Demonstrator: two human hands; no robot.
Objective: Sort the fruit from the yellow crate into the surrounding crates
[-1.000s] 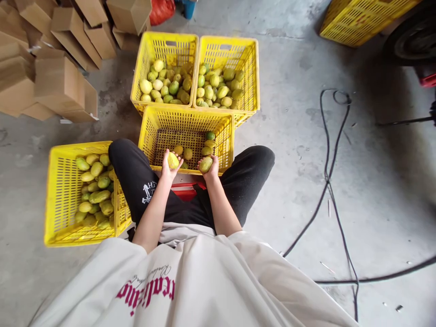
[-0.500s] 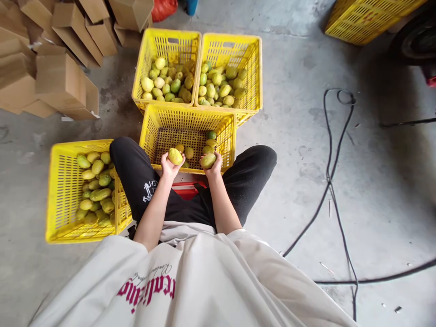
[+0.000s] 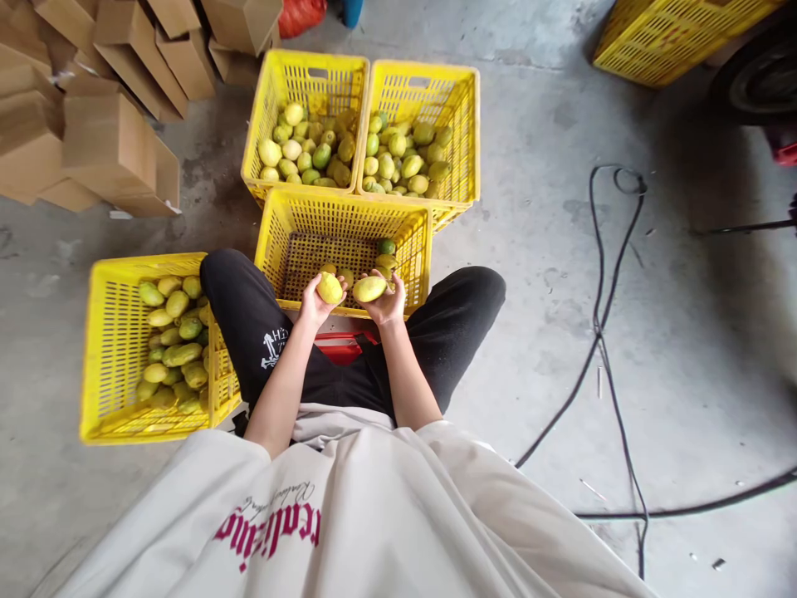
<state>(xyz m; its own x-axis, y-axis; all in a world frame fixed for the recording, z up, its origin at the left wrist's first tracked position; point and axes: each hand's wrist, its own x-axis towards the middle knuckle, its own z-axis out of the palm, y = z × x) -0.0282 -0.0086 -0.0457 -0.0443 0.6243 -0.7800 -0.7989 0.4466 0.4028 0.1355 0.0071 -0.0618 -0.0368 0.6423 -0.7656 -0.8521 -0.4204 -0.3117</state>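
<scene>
In my left hand (image 3: pixel 314 307) lies a yellow mango-like fruit (image 3: pixel 330 288), its rounded side facing up. My right hand (image 3: pixel 388 306) cradles a longer yellow mango-like fruit (image 3: pixel 369 289), with the fingers partly spread beneath and behind it. The two fruits are close together but apart, above the near rim of a yellow plastic crate (image 3: pixel 342 199) between my knees. Inside that crate are several more fruits: a green one (image 3: pixel 387 247) and yellow-brown ones at the right, and others partly hidden behind my hands.
Two yellow crates of fruit (image 3: pixel 305 56) (image 3: pixel 423 66) stand beyond the middle one. Another filled crate (image 3: pixel 112 349) sits by my left knee. Cardboard boxes (image 3: pixel 109 149) are piled at the upper left. Black cable (image 3: pixel 599 332) runs across the concrete floor at right.
Both hands have moved closer together. The fruit in my right hand has turned from its greener side to a bright yellow side, and that hand has opened more beneath it.
</scene>
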